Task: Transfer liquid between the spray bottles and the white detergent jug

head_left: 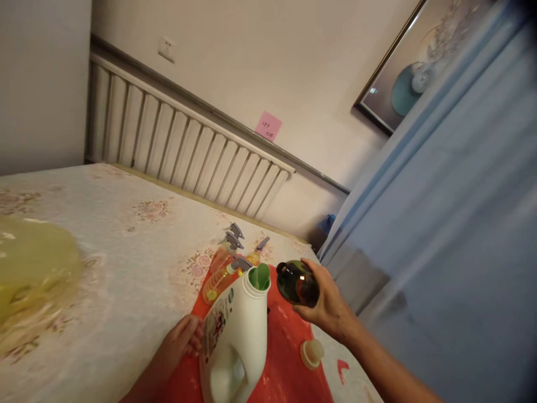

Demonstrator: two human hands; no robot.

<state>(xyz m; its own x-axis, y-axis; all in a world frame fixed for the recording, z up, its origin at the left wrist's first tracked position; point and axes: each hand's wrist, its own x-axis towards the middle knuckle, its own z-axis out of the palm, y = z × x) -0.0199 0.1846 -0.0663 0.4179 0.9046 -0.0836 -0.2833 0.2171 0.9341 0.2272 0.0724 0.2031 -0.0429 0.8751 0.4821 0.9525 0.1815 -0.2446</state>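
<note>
My right hand (325,305) is wrapped around a dark green, glossy bottle (296,282), tilted with its neck toward the jug's mouth and apart from it. A large white detergent jug (241,327) stands uncapped on a red sheet, with a green spout insert (260,275) in its neck and its handle facing me. My left hand (182,338) presses bent fingers to the jug's labelled left side; part of the grip is hidden. Behind the jug stand several clear spray bottles (218,282) with grey trigger heads and yellowish contents. A pale cap (311,354) lies right of the jug.
A red plastic sheet (289,358) covers part of the floral tablecloth (126,268). At the left sits a large translucent yellow-green object (37,263). A radiator (180,134) runs along the wall, with a pink note (268,126) above. A blue curtain (453,224) hangs at the right.
</note>
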